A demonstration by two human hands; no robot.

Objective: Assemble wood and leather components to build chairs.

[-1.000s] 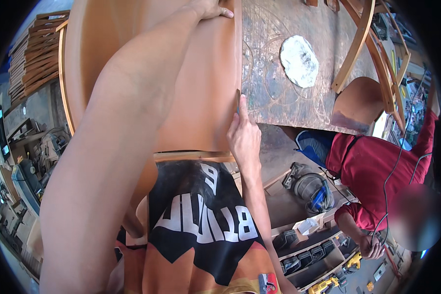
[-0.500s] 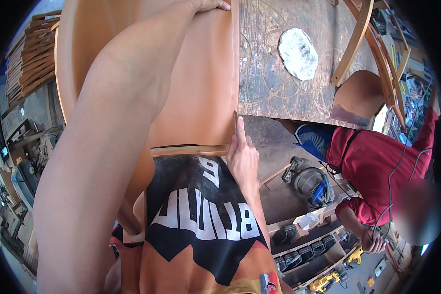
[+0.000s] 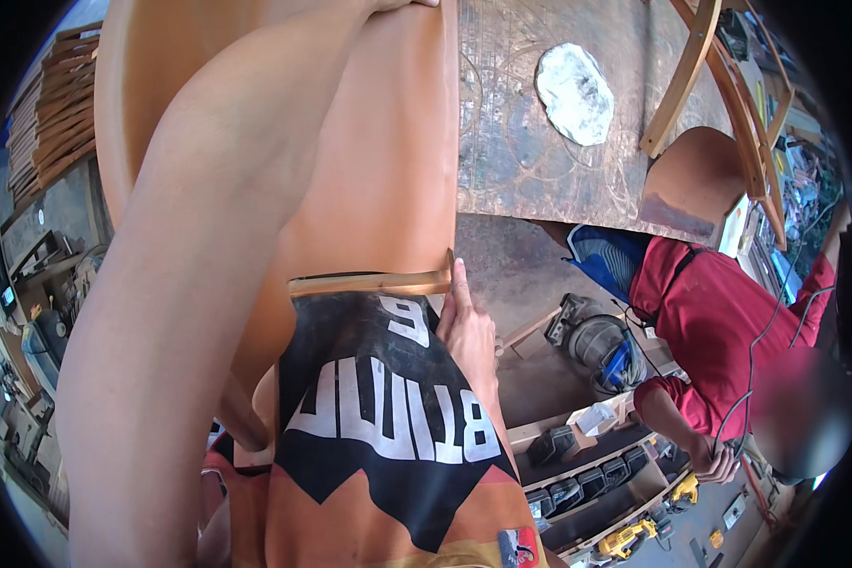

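A large, smooth orange-brown curved panel [image 3: 379,170] lies in front of me, its right edge running straight toward my body. My left arm reaches across it. At the top border my left hand [image 3: 402,4] is partly cut off, its fingers lying on the panel near the right edge. My right hand [image 3: 469,331] is at the near right corner, index finger stretched along a thin dark strip or blade [image 3: 451,258] against the edge, other fingers curled. A narrow wooden strip [image 3: 369,283] borders the panel's near end, close to my printed shirt.
A worn wooden tabletop [image 3: 511,180] adjoins on the right, bearing a white irregular patch [image 3: 576,95] and curved wooden pieces [image 3: 683,80]. A co-worker in a red top [image 3: 715,312] bends beyond it. Below are a vacuum-like machine [image 3: 596,346] and yellow power tools [image 3: 630,540]. Slats [image 3: 64,104] are stacked far left.
My right hand has slid a little toward me along the panel's edge with the thin dark piece. My left hand now sits higher, mostly out of the picture.
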